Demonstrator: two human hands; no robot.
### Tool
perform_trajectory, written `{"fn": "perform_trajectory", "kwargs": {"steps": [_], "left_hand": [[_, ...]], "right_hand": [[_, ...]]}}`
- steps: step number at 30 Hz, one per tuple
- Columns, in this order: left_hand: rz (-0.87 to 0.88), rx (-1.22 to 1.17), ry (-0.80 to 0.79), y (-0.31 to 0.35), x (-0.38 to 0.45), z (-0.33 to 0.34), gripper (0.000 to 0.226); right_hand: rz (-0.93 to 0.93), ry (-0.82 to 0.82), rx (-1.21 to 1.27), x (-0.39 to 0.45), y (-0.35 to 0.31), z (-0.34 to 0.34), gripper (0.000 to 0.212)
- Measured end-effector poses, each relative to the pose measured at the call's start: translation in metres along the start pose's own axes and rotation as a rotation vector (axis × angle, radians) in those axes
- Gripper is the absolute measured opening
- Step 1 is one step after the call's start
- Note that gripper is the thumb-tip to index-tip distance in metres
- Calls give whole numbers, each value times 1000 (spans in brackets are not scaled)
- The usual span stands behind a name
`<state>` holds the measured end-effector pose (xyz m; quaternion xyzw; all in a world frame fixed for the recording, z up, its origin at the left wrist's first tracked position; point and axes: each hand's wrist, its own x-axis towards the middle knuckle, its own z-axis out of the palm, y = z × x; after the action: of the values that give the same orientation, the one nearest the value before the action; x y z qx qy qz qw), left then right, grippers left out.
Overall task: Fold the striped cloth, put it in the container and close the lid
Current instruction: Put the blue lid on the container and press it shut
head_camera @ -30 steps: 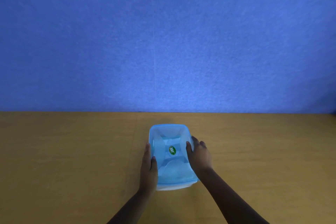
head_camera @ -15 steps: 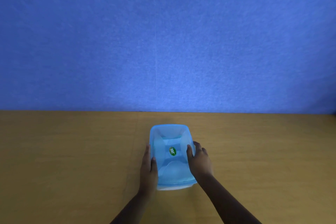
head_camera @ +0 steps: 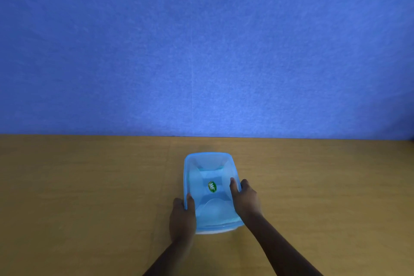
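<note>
A translucent blue container (head_camera: 209, 228) stands on the wooden table, its blue lid (head_camera: 208, 163) on top with a green oval sticker in the middle. My left hand (head_camera: 182, 219) grips the left edge, thumb over the lid rim and fingers down the side. My right hand (head_camera: 245, 199) grips the right edge the same way, a little further back. The striped cloth cannot be made out through the lid.
The wooden table (head_camera: 89, 186) stretches wide to both sides of the container. A blue wall (head_camera: 201, 51) rises behind the table's far edge.
My left hand has slid a little back toward me along the left edge. The right hand and the container have hardly moved.
</note>
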<state>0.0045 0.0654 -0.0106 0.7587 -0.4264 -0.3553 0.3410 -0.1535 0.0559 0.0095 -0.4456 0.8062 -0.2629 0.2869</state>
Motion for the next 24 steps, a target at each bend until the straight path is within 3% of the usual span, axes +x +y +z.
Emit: {"fn": "perform_trajectory", "kwargs": {"steps": [13, 17, 24], "left_hand": [[21, 26, -63, 0, 1, -5, 38], [-26, 78, -78, 8, 6, -8, 41], [37, 198, -86, 27, 30, -7, 50]], "right_hand": [[5, -31, 63, 2, 1, -4, 47], [9, -53, 68, -2, 6, -4, 50], [15, -61, 69, -12, 17, -1, 53]]}}
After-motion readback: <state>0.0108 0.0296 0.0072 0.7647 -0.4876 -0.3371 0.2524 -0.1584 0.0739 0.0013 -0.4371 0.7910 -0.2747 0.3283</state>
